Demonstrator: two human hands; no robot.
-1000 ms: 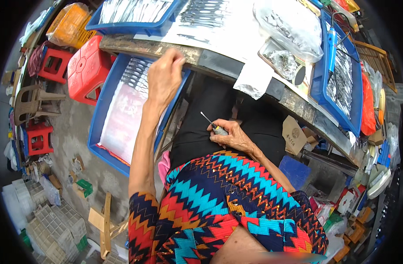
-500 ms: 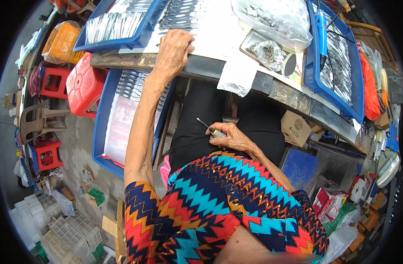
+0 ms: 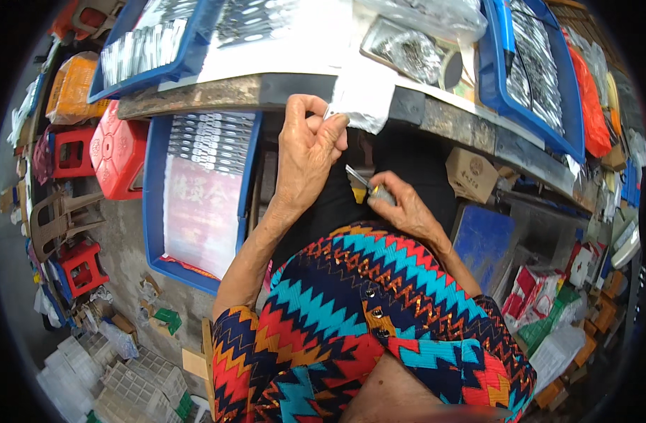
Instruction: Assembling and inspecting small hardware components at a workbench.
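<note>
My left hand [image 3: 307,151] is raised in front of the table edge, thumb and fingers pinched together. A small silvery metal piece [image 3: 328,111] shows at its fingertips; most of it is hidden, so its kind is unclear. Lower and to the right, over my lap, my right hand [image 3: 400,204] is closed around the grey and yellow handle of a screwdriver-like tool [image 3: 357,175]. The tool's thin metal shaft points up and left toward my left hand, apart from it. A white sheet [image 3: 365,99] hangs over the table edge just beyond my left fingers.
Rows of flat metal pieces [image 3: 256,21] lie on the white-covered table. Blue trays of metal pieces stand at left [image 3: 189,70] and right [image 3: 502,106]; another blue tray [image 3: 154,211] sits below. A shallow tray [image 3: 369,46] holds bagged small parts. Red stools [image 3: 115,155] stand left.
My left hand has come off the tabletop toward me and now pinches a small metal piece. My right hand with the tool has shifted right. The view has moved slightly.
</note>
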